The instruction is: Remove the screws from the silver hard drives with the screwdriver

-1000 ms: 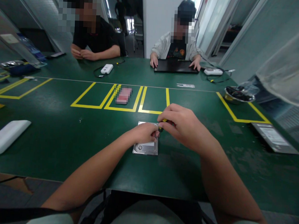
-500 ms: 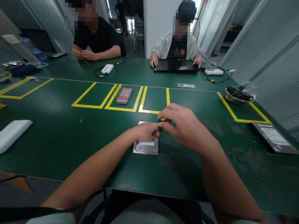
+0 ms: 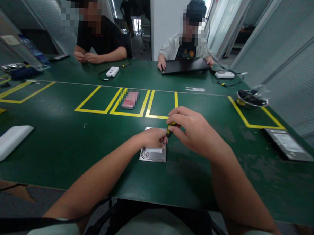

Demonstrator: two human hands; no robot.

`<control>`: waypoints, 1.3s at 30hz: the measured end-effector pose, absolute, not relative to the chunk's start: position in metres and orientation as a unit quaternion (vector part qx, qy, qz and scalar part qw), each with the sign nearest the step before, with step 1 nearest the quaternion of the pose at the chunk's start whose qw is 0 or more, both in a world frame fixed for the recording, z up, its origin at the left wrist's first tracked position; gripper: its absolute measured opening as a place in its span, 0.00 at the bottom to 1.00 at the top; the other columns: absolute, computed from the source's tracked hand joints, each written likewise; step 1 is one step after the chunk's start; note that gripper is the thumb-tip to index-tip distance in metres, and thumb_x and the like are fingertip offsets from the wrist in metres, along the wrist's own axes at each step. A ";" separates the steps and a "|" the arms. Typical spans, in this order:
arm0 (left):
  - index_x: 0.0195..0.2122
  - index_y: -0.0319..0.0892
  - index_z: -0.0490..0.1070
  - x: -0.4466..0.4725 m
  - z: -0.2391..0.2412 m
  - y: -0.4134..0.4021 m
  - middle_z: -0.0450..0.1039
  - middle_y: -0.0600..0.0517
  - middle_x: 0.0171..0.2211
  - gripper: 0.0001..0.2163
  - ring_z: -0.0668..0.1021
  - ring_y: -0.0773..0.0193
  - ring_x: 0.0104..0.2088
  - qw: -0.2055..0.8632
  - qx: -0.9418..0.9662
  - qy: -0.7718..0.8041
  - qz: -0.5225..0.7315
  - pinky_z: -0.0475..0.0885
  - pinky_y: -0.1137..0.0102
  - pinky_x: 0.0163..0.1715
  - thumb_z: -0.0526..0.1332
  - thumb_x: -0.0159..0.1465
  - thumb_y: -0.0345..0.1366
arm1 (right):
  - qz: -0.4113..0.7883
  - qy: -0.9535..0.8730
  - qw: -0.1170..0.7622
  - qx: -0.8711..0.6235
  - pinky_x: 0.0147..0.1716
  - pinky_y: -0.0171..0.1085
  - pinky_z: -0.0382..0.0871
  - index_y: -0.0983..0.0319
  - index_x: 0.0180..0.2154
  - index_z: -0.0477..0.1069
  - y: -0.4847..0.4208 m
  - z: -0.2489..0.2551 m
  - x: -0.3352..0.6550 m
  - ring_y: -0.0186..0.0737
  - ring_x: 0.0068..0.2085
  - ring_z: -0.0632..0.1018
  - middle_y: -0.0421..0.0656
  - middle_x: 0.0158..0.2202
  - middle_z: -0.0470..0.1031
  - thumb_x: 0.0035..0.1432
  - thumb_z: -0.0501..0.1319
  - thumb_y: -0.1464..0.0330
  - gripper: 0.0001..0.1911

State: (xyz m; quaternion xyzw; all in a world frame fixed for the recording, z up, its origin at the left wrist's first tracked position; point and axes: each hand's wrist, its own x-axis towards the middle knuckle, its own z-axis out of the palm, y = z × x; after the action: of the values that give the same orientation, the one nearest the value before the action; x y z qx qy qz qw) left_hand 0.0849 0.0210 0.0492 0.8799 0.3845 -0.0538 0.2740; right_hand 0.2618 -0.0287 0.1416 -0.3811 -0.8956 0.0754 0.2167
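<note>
Well, right hand (image 3: 195,131) holds screwdriver (image 3: 169,128) on hard drive (image 3: 152,155), label (image 3: 155,150) illegible.

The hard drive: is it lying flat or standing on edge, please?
Lying flat: the hard drive shows its broad silver face upward on the table, left hand on its far end, right hand holding a screwdriver.

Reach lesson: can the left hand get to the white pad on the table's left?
Likely yes: left hand rests on the hard drive; only bare table separates it from the white pad.
</note>
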 end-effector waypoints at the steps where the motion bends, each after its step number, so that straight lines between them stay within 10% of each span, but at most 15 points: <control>1: 0.37 0.42 0.74 0.085 0.050 0.021 0.74 0.53 0.31 0.08 0.73 0.62 0.31 0.273 0.880 0.384 -0.053 0.60 0.71 0.27 0.63 0.55 0.34 | 0.081 -0.898 0.217 -0.374 0.45 0.39 0.66 0.65 0.40 0.74 -0.028 0.141 0.262 0.41 0.45 0.73 0.49 0.44 0.73 0.61 0.55 0.75 0.09; 39: 0.38 0.43 0.72 0.082 0.046 0.020 0.72 0.53 0.31 0.08 0.72 0.63 0.31 0.256 0.888 0.377 -0.052 0.59 0.71 0.27 0.62 0.56 0.35 | 0.055 -0.904 0.162 -0.391 0.40 0.37 0.64 0.64 0.37 0.71 -0.034 0.144 0.262 0.39 0.40 0.72 0.46 0.39 0.69 0.64 0.55 0.72 0.06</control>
State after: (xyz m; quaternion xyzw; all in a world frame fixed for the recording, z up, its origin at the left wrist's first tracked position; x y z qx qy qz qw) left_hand 0.0824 0.0201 0.0459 0.8884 0.3774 -0.0523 0.2561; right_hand 0.2616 -0.0339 0.1437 -0.3915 -0.9042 0.0549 0.1618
